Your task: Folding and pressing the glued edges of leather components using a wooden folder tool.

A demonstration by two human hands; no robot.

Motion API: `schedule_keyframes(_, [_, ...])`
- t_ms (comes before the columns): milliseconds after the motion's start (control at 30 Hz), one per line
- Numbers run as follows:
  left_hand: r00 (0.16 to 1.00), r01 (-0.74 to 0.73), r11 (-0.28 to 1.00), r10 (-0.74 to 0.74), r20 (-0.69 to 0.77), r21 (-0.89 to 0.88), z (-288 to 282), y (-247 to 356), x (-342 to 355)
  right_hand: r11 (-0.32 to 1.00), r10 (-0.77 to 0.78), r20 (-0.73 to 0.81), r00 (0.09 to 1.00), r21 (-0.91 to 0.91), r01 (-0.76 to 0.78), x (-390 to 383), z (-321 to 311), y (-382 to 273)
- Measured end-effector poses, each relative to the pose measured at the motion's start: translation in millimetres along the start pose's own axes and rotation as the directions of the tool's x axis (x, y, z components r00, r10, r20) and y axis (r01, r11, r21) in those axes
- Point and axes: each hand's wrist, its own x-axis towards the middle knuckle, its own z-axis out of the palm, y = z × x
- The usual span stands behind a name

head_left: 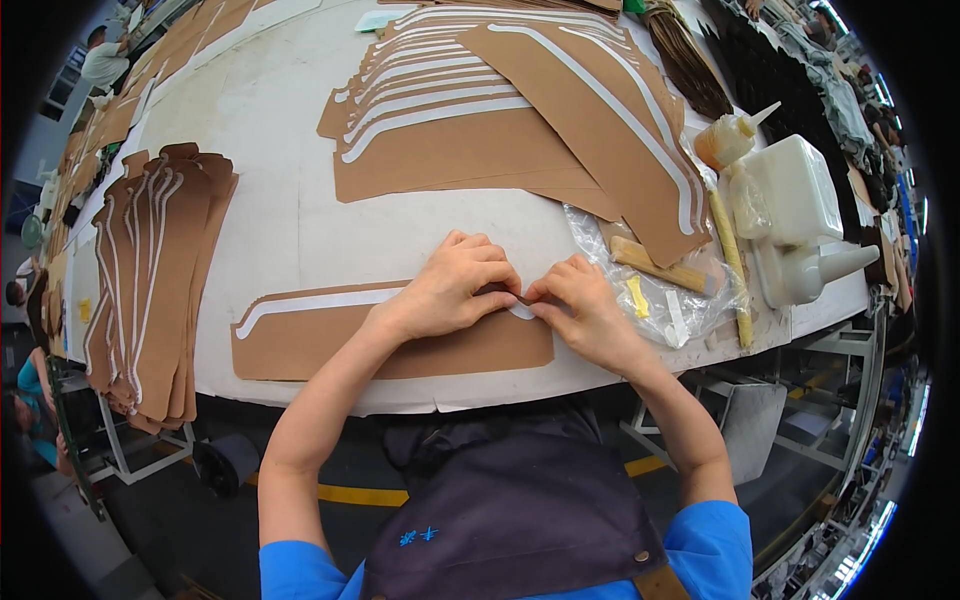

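A long flat brown panel [300,345] lies near the table's front edge, with a white strip [320,300] along its curved upper edge. At the panel's upper right, my left hand [455,285] has thumb and fingers closed on the edge. My right hand [585,310] pinches the same edge just to the right, its fingertips almost meeting the left ones. A small dark bit of the edge shows raised between them. The fingers cover that end of the white strip.
A fanned pile of similar panels [450,160] spreads at the back. More panels [165,290] overhang the left edge. On the right are a plastic bag [700,318], a wooden-handled tool [660,265], a yellowish stick [733,260], a nozzle bottle [725,140] and white containers [800,190].
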Motion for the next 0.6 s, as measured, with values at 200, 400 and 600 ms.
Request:
schedule_keyframes(200, [0.999,-0.046,0.999,0.046,-0.011,0.02,5.0,-10.5,0.1,0.976,-0.096,-0.041,0.994,-0.202,0.086,1.4,6.3,-4.2])
schedule_keyframes(400, [0.991,-0.13,0.991,0.13,-0.015,0.008,5.6,-19.5,8.2,0.999,-0.02,-0.009,1.0,-0.04,0.02,5.5,3.4,1.0])
schedule_keyframes(600, [0.988,-0.148,0.988,0.15,0.037,-0.051,1.2,-25.1,10.4,1.0,-0.004,-0.073,0.997,0.03,0.007,1.1,6.6,5.7])
